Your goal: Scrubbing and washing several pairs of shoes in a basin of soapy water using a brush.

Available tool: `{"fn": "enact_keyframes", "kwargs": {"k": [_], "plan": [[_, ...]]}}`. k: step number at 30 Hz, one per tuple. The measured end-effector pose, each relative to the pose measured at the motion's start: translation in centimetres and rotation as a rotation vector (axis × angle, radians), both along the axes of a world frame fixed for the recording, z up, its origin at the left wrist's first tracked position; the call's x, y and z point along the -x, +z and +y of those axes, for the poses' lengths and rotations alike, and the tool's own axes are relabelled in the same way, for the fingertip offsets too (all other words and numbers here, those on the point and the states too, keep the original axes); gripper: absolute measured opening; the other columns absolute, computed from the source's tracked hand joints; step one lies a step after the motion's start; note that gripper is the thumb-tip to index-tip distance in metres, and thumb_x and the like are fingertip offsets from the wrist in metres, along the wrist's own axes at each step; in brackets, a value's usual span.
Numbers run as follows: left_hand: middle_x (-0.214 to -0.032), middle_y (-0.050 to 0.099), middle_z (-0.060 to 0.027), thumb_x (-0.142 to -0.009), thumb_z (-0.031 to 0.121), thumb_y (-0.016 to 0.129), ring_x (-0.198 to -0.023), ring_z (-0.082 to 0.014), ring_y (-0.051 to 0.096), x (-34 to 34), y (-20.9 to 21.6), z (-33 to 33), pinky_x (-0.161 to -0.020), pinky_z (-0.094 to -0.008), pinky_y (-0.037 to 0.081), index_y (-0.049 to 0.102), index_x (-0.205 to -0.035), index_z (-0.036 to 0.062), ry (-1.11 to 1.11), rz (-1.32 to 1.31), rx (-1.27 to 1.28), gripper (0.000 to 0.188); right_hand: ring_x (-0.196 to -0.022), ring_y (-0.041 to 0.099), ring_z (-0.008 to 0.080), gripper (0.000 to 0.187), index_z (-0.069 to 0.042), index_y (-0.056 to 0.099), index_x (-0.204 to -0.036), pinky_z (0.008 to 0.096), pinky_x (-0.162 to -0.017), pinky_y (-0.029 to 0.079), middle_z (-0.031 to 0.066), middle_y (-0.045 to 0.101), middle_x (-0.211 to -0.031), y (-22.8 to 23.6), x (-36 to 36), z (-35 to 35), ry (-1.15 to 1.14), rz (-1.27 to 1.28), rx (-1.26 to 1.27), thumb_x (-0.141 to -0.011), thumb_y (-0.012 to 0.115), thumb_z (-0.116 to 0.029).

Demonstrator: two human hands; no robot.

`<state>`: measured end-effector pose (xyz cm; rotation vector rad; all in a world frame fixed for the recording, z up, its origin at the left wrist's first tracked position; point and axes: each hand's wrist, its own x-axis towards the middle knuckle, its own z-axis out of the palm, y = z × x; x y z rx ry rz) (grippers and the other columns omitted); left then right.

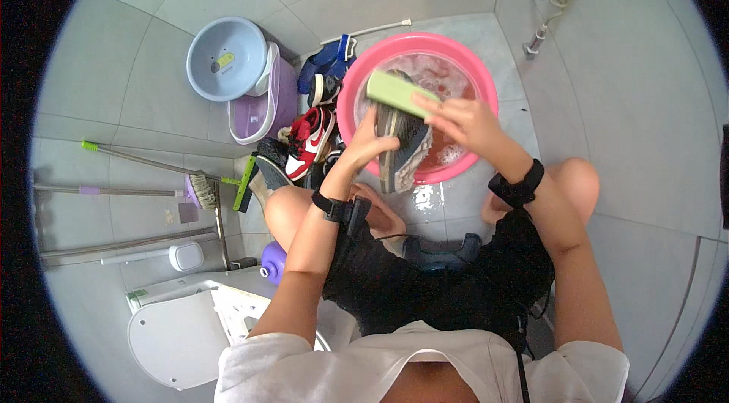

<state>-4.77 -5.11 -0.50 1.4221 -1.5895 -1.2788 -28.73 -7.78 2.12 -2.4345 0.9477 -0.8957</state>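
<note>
One shoe [408, 131] we list over the pink basin [489, 96], our left hand [369, 146] clamped on its left edge. One light-green brush [396, 92] overlaps its far end, fingers of our right hand [471, 124] closed on the brush's right end. Shoe: dark grey, tan-striped at left, pale and fluffy at lower right.
</note>
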Motion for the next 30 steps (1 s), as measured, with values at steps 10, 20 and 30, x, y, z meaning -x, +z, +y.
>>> {"fn": "enact_keyframes", "kwargs": {"k": [10, 20, 30], "plan": [[-0.134, 0.035, -0.0206, -0.053, 0.012, 0.066, -0.126, -0.0269, 0.033, 0.0, 1.1, 0.0, -0.104, -0.0296, 0.023, 0.019, -0.136, -0.0047, 0.018, -0.01, -0.026, 0.098, -0.054, 0.055, 0.0288, 0.036, -0.025, 0.054, -0.121, 0.0373, -0.051, 0.045, 0.0112, 0.058, -0.068, 0.4, -0.4, 0.1, 0.092, -0.022, -0.001, -0.086, 0.054, -0.031], [-0.133, 0.036, -0.0226, -0.051, 0.017, 0.068, -0.127, -0.0283, 0.032, 0.0, 0.9, -0.2, -0.104, -0.03, 0.023, 0.017, -0.137, -0.0036, 0.021, -0.06, -0.019, 0.103, -0.06, 0.058, 0.0304, 0.039, -0.026, 0.051, -0.123, 0.0382, -0.056, 0.047, 0.0136, 0.06, -0.071, 0.0, -0.8, 0.3, -0.032, -0.133, -0.055, -0.085, 0.055, -0.031], [-0.138, 0.025, -0.0268, -0.048, 0.019, 0.072, -0.13, -0.0312, 0.026, -0.5, 0.0, 0.2, -0.107, -0.0311, 0.02, 0.012, -0.136, -0.0083, -0.038, -0.138, 0.092, 0.11, -0.059, 0.056, 0.0253, 0.043, -0.018, 0.048, -0.127, 0.0335, -0.059, 0.046, 0.0147, 0.055, -0.071, 0.3, -0.1, 0.4, 0.028, -0.143, -0.121, -0.085, 0.056, -0.015]]}}
